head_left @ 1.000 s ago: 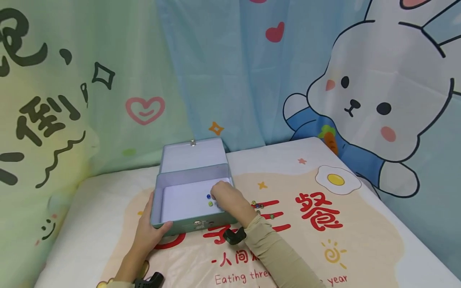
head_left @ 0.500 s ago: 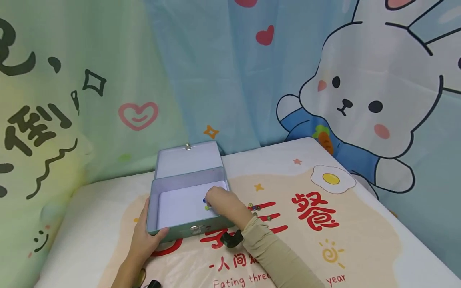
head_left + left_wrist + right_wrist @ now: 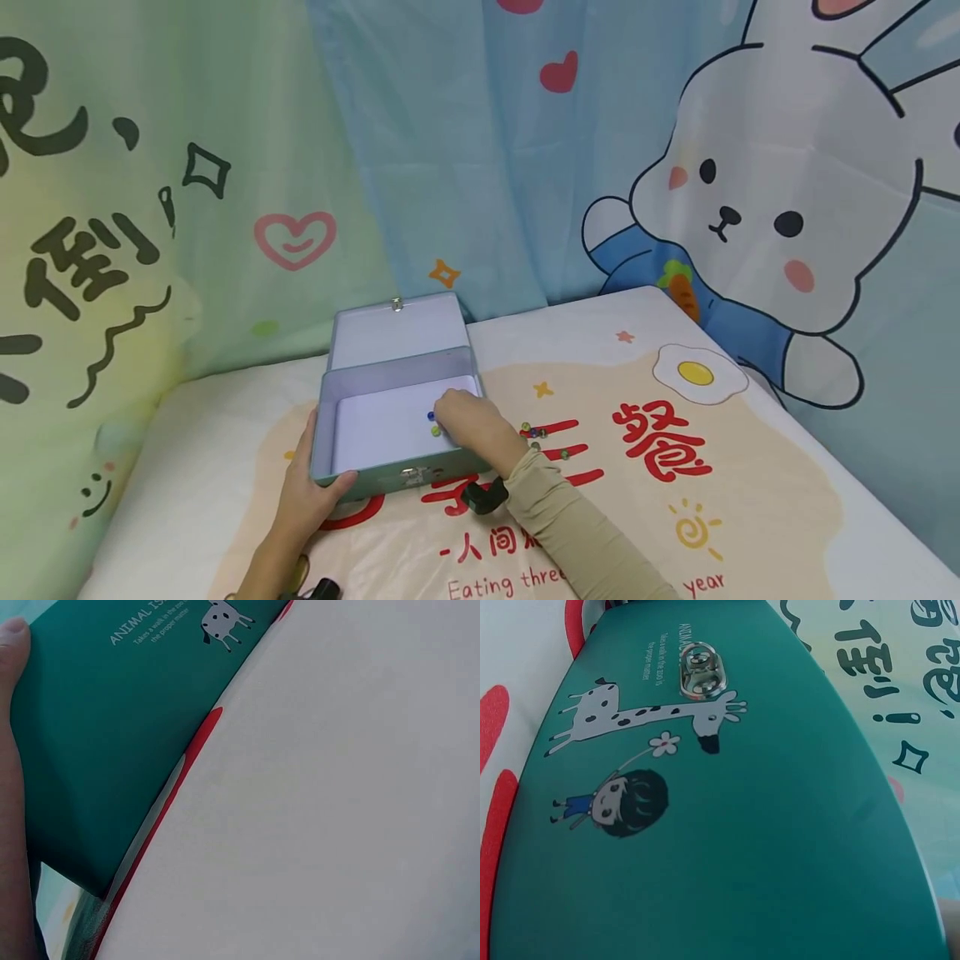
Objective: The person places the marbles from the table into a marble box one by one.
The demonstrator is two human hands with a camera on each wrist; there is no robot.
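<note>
A shallow metal box (image 3: 408, 467) with a pale inside and teal outside lies with its hinged lid (image 3: 401, 333) tipped back. My left hand (image 3: 303, 492) grips its near left corner, thumb at the front wall and fingers along the left side. In the left wrist view the thumb (image 3: 13, 656) shows at the edge of the teal wall. My right hand (image 3: 468, 425) reaches over the front right wall into the box, knuckles bent; its fingertips are hidden, so I cannot tell what they hold. Beside them, a blue marble (image 3: 431, 416) and a yellow-green marble (image 3: 436, 431) lie on the box floor.
Several small marbles (image 3: 534, 432) lie on the printed cloth (image 3: 600, 517) right of the box. A metal clasp (image 3: 703, 671) sits on the box's front wall, above a giraffe drawing. A patterned curtain (image 3: 442, 167) hangs behind the table.
The head view has shifted slightly. My right hand has dipped a little lower inside the box, staying beside the two marbles. My left hand keeps its grip on the corner.
</note>
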